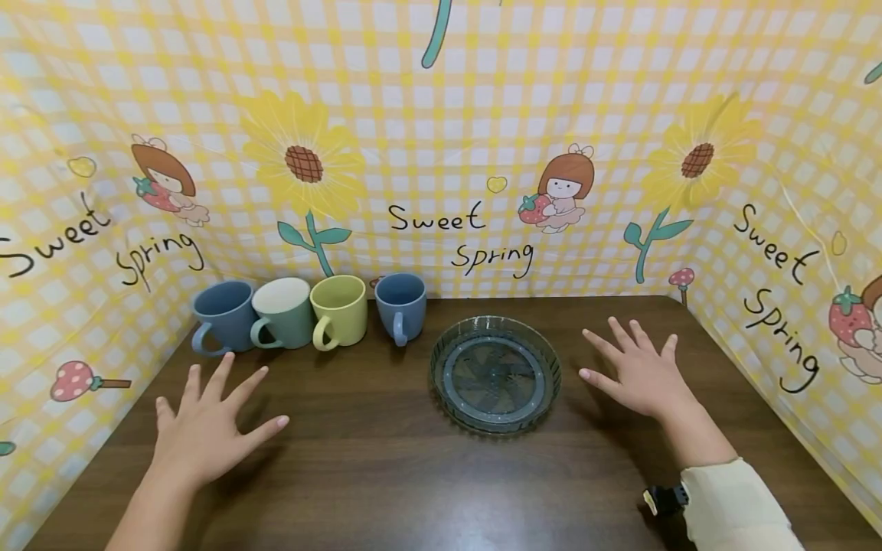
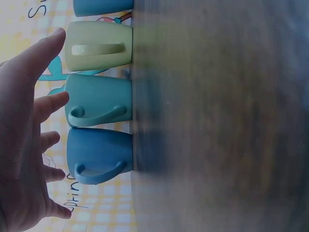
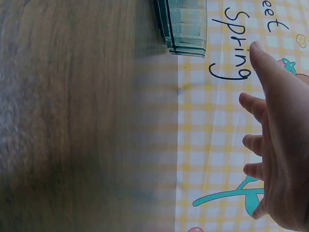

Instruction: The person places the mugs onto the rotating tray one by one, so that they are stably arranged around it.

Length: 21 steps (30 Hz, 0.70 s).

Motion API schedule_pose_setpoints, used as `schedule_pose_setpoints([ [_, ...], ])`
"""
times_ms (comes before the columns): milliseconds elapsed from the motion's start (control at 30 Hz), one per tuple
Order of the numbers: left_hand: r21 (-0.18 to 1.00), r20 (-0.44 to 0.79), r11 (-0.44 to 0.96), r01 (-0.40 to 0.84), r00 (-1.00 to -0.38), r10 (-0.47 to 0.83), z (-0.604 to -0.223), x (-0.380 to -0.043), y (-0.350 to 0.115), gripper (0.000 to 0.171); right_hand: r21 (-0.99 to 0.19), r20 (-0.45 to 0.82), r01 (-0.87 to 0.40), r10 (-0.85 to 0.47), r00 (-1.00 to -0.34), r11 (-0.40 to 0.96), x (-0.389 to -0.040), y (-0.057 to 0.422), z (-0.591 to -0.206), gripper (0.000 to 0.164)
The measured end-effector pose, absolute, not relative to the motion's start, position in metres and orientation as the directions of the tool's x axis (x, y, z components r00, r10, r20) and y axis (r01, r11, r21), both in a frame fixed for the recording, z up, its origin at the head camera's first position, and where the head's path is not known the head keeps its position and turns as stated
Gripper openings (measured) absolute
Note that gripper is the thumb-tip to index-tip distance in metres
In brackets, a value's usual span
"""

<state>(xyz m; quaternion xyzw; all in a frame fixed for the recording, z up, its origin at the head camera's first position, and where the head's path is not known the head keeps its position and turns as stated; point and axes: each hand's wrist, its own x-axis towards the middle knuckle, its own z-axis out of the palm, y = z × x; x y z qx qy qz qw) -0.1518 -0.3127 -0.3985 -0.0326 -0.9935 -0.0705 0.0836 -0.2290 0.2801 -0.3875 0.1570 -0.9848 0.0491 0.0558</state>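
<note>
Four mugs would exceed the count, so several mugs stand in a row at the back left: a dark blue mug [image 1: 230, 314], a green mug [image 1: 288, 317] with a pale inside, a yellow-green mug [image 1: 344, 310] and a second blue mug [image 1: 402, 310] slightly apart. Right of them lies a round clear glass dish [image 1: 496, 375] with a ribbed wall. My left hand [image 1: 207, 428], fingers spread, is in front of the mugs and holds nothing. My right hand [image 1: 641, 371], also spread and holding nothing, is to the right of the dish, apart from it.
A brown wooden table [image 1: 386, 474] carries everything. Yellow checked cloth [image 1: 441, 153] with printed flowers and words encloses the back and both sides. A black band [image 1: 664, 501] with a yellowish part shows at my right cuff [image 1: 737, 505].
</note>
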Motion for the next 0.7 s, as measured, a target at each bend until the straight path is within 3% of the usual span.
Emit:
schedule_pose_setpoints([
  [700,0.226,0.191,0.965,0.133,-0.977,0.089,-0.396,-0.16,-0.291,0.082,-0.141,0.139,-0.321,-0.302,-0.943,0.937,-0.229,0.277,-0.388,0.073],
])
